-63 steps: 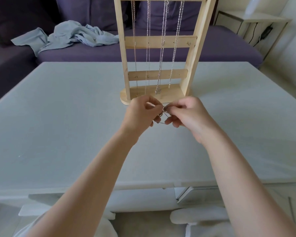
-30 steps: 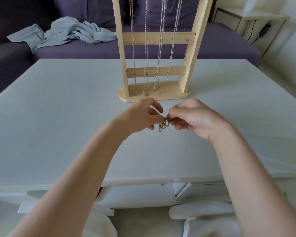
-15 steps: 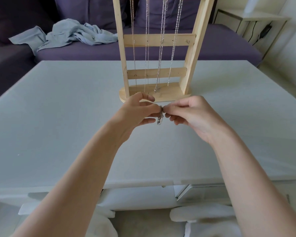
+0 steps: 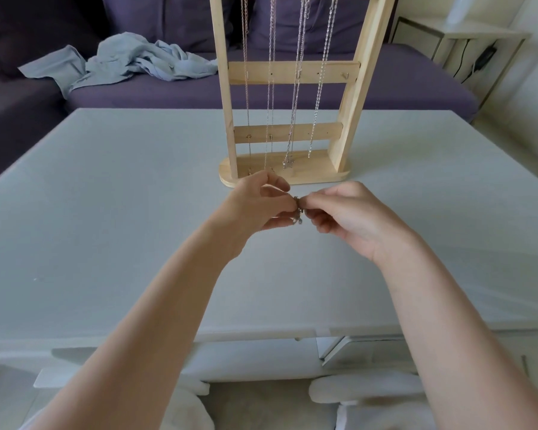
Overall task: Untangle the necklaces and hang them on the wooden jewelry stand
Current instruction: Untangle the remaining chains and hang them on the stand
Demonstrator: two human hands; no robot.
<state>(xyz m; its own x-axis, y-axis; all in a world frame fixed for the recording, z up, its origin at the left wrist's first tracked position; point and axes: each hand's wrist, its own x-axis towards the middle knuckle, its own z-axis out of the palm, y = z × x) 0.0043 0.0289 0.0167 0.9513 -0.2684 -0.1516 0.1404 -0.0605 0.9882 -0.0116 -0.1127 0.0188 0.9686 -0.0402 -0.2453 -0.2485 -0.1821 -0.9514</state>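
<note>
At the centre of the frame, the left hand (image 4: 255,203) and the right hand (image 4: 345,212) meet fingertip to fingertip above the pale, matte counter (image 4: 106,212), each with thumb and forefinger curled in a tight grip on a small bunched necklace (image 4: 298,212). The chain is a silvery knot of fine metal links, a short clump of it dangling below the pinch; how its strands cross is too small to make out. The remaining fingers of both hands curl loosely beneath. Just beyond the hands, in the upper centre of the frame, stands the wooden jewelry stand (image 4: 292,72): light, unfinished-looking wood, two uprights leaning together, flat horizontal slats with small pegs, and a rounded oval base resting on the counter. Four hanging chains (image 4: 320,88) drop straight down in front of the slats, thin and glinting, of differing link patterns; one near the middle ends in a small pendant close to the base. Behind the counter, across the top of the frame, runs a purple sofa (image 4: 416,88) with a soft woven look, and on its seat at upper left lies a crumpled light blue cloth (image 4: 131,60), folded and creased. At upper right a white side table (image 4: 479,35) stands against the wall, with a dark cable hanging beside it.
</note>
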